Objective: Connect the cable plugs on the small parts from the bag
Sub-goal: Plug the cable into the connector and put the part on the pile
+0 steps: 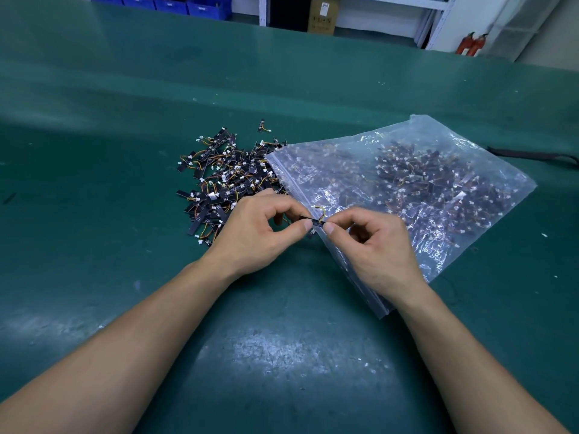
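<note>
A small black strip part (316,222) with a short yellow-orange cable loop is held between both hands above the bag's near edge. My left hand (260,227) pinches its left end with thumb and fingers. My right hand (376,239) pinches its right end. A clear plastic bag (407,189) full of the same parts lies on the right, its open mouth facing left. A pile of loose black parts (225,177) with white plugs and orange wires lies on the green table just left of the bag's mouth.
The green table mat (125,151) stretches around the pile and bag. One stray part (261,126) lies behind the pile. A dark strap (532,155) lies at the right edge. Blue bins (175,3), a cardboard box (322,15) and red extinguishers (471,43) stand beyond the table.
</note>
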### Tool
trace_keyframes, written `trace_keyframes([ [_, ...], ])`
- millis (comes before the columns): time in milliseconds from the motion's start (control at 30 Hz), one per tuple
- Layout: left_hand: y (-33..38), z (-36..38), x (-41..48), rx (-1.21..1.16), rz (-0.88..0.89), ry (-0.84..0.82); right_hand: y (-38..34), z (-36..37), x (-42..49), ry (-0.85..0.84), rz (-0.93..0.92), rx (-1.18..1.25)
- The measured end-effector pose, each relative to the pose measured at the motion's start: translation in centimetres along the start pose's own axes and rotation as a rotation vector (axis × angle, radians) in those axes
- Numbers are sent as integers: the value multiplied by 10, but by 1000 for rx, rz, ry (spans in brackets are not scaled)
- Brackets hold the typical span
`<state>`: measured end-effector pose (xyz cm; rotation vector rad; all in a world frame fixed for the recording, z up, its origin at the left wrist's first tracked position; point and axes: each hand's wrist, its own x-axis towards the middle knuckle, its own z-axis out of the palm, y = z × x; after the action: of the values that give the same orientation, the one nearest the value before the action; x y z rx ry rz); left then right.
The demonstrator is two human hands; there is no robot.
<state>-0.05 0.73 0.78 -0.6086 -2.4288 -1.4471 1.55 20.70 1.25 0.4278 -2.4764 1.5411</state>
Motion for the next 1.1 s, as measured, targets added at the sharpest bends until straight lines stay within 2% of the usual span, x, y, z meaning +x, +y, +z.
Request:
trace_keyframes([
  [1100, 3, -4, 0, 34, -6, -23, 1, 3, 1, 3, 26, 16],
])
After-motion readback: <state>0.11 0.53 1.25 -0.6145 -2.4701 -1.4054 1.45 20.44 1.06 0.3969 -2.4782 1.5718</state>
